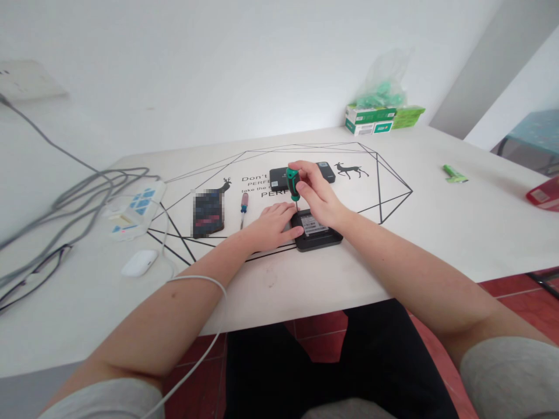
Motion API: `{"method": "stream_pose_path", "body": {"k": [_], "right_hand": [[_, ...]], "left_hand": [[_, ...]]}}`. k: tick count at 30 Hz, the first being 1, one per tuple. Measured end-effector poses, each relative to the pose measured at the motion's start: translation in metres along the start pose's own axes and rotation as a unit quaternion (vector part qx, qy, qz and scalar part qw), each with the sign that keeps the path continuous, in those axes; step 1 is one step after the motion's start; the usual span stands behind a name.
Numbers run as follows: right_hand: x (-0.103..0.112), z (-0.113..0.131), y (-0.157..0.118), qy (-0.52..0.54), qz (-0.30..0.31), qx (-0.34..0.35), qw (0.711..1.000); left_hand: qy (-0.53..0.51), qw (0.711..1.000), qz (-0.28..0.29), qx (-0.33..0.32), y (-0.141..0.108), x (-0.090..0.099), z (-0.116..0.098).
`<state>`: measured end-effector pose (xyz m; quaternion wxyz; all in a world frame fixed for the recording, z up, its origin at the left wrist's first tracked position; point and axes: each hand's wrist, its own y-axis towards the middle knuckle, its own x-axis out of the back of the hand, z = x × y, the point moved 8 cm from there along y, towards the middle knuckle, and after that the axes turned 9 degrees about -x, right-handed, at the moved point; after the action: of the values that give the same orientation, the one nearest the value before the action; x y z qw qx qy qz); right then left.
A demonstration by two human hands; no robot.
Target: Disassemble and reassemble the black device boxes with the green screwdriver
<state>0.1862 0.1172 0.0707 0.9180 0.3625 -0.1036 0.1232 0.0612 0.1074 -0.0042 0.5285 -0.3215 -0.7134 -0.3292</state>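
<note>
My right hand (318, 196) is closed around the green and black handle of a screwdriver (292, 180). The screwdriver stands nearly upright, its tip at the upper left corner of a black rectangular device (321, 241). A white printed label sits in the recessed middle of that device. My left hand (274, 227) holds the device's left side, thumb over the edge and fingers by the screwdriver tip. Whatever the tip touches is too small to make out. Behind my right hand lies another black flat box (325, 170), partly hidden.
Left of my hands lie a second screwdriver (244, 203) and a blurred dark object (208, 212). Further left are a white earbud case (140, 263), a power strip (137, 209) and grey cables (94, 192). Green-white boxes (371, 119) stand by the wall. A white cord crosses my left forearm.
</note>
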Motion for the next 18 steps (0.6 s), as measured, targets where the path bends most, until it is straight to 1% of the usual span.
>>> {"method": "stream_pose_path", "body": {"k": [3, 5, 9, 15, 18], "right_hand": [[0.004, -0.002, 0.001, -0.019, -0.039, 0.0, 0.999], [0.005, -0.005, 0.001, -0.006, -0.054, -0.008, 0.998], [-0.001, -0.01, 0.002, 0.048, -0.037, -0.028, 0.998], [0.0, -0.001, -0.001, -0.021, -0.057, -0.001, 0.998], [0.002, 0.002, -0.001, -0.022, -0.054, -0.006, 0.998]], "left_hand": [[0.002, 1.0, 0.001, 0.004, 0.0, -0.001, 0.001], [0.004, 1.0, 0.003, 0.008, 0.0, -0.001, 0.002], [0.003, 1.0, 0.003, 0.007, 0.001, -0.001, 0.001], [-0.009, 1.0, 0.011, 0.01, 0.001, 0.0, -0.001], [-0.002, 1.0, 0.008, 0.006, 0.001, 0.0, -0.001]]}}
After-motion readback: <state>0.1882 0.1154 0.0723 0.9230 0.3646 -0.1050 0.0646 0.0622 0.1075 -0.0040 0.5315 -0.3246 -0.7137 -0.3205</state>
